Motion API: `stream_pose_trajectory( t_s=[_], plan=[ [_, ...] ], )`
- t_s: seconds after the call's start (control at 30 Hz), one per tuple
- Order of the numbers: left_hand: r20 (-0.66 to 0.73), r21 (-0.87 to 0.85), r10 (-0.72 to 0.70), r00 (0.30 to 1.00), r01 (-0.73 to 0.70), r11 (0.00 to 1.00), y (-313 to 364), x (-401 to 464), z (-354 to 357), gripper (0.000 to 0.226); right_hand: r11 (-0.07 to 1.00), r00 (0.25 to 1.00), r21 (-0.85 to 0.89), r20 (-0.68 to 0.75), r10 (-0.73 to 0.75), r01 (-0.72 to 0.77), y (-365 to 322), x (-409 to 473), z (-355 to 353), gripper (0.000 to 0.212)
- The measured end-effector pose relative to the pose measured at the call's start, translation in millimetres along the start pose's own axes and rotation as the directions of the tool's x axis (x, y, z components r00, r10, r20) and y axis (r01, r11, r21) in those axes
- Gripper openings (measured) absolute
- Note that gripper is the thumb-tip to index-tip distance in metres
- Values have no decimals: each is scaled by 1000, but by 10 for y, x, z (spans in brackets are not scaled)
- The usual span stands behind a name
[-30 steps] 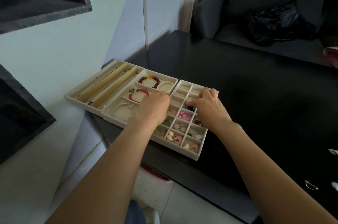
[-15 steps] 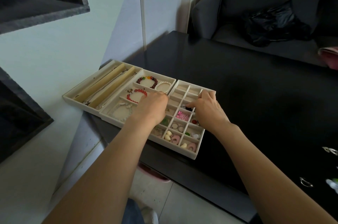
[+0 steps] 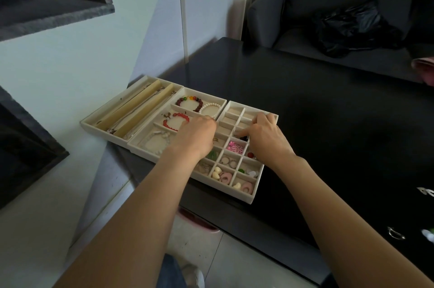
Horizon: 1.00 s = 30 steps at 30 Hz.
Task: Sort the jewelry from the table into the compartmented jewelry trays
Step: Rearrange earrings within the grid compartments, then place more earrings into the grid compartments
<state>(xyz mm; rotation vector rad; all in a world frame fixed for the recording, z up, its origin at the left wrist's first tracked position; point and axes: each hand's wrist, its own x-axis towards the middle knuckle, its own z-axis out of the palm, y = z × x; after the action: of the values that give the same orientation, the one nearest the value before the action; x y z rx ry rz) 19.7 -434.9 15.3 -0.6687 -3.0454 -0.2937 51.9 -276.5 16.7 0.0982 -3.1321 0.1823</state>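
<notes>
Both hands over small-cell tray. Right hand grip: fingers curled into mid-tray cell beside pink charms; contents hidden. Left hand grip indeterminate. Loose ring remains on counter, far right of tray, nearest right hand.

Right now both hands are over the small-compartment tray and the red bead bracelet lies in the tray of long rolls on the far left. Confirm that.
Not quite. The head view shows both hands, left hand and right hand, over the small-compartment tray, but the red bead bracelet lies in the middle tray, not in the tray of long rolls.
</notes>
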Motion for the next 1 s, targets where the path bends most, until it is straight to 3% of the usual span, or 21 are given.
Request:
stream_pose_trajectory(
  t_s=[0.33, 0.53, 0.73, 0.87, 1.0],
  plan=[
    [-6, -2, 50, 999, -50, 999, 49, -37, -41, 45, 997, 998, 62, 41, 40, -43, 29, 32, 37, 40],
    [-47, -29, 135, 990, -136, 990, 149, -69, -120, 42, 936, 992, 331, 5, 128, -123, 125, -46, -3, 39],
    [-126, -110, 194, 973, -208, 972, 571, -102, -220, 39, 864, 964, 453, -38, 265, -219, 505, -555, -204, 42],
    [-83, -142, 252, 964, -262, 955, 1146, -11, -217, 36, 812, 910, 488, -81, 407, -319, 933, -916, -393, 43],
    [-7, -260, 310, 951, -301, 918, 1927, 121, -109, 35, 745, 805, 452, -92, 586, -490, 1525, -1387, -472, 46]
  ],
)
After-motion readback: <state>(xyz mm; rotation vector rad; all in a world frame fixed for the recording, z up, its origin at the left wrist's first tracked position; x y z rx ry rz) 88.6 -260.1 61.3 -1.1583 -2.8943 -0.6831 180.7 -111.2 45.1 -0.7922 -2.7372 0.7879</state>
